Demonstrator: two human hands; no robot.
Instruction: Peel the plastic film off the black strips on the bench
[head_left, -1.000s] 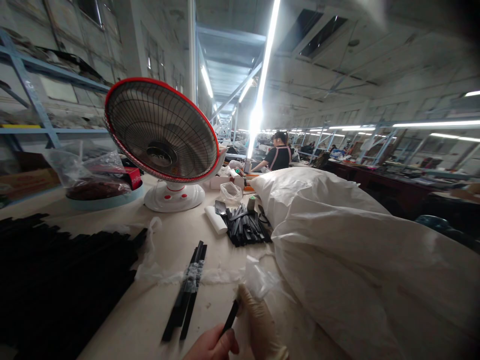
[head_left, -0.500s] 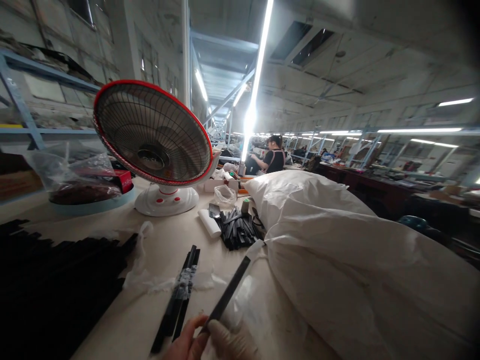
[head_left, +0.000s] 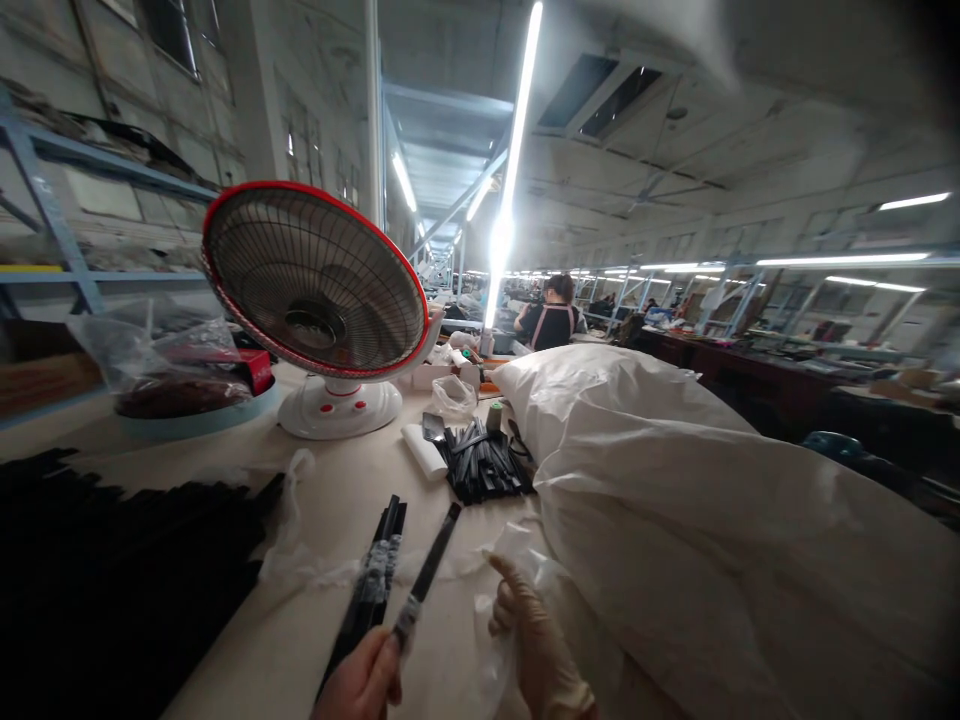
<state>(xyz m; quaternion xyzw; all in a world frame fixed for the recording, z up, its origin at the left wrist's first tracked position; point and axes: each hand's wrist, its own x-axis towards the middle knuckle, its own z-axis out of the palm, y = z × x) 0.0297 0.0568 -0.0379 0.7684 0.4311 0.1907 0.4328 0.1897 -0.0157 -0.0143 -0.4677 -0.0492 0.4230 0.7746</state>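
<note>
- Left hand (head_left: 364,680), bare, low in frame: fingers pinched shut on the near end of a flat black strip (head_left: 429,566). Strip angles up and away over the table (head_left: 337,500); a pale wrap sits near the gripped end.
- Right hand (head_left: 536,650), in a pale glove: index finger raised, other fingers curled round a clear plastic bag (head_left: 495,630). Bag hangs crumpled between the two hands.
- Just left of the strip: bundle of black strips (head_left: 375,580), banded with clear film, lying flat on the table.
- Far left: large dark stack of black strips (head_left: 112,570).
- Further back: loose heap of short black pieces (head_left: 484,465), white roll (head_left: 421,450) beside it.
- Right side: big white sack (head_left: 712,520) covering the table edge.
- Behind: red-rimmed fan (head_left: 315,285) on a white base.
- Background: a person (head_left: 553,318) sits at the far end of the table.
</note>
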